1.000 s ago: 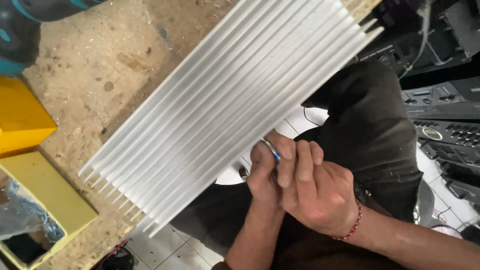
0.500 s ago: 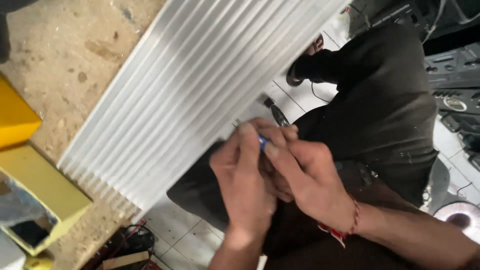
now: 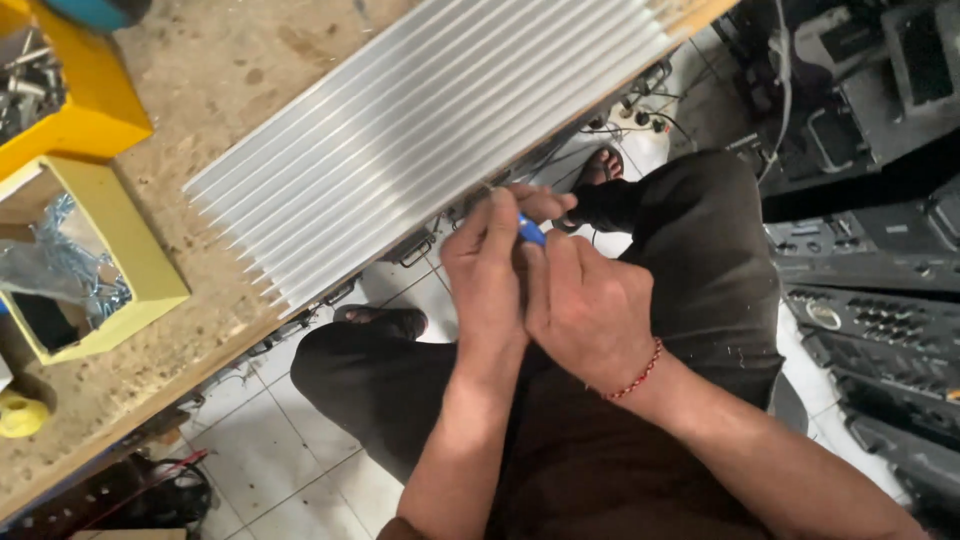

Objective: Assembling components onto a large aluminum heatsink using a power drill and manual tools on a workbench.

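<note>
A long white finned metal heat sink [image 3: 420,130] lies across the wooden bench [image 3: 180,330], its near edge overhanging toward me. My left hand [image 3: 490,270] and my right hand [image 3: 585,305] are pressed together at that near edge. Between their fingers is a small tool with a blue handle [image 3: 530,230], its tip pointing at the heat sink's side. Both hands wrap the tool; the tip itself is hidden by my fingers. A red bead bracelet [image 3: 635,375] is on my right wrist.
Yellow boxes [image 3: 120,270] with metal screws and parts stand on the bench at left. A small yellow round object [image 3: 20,415] sits near the bench edge. Stacked black electronic units [image 3: 870,320] are at right. My legs in dark trousers are over the white tiled floor [image 3: 270,450].
The view has shifted, so the heat sink now sits higher and farther left. My hands stay clasped on the blue-handled tool at the heat sink's near edge.
</note>
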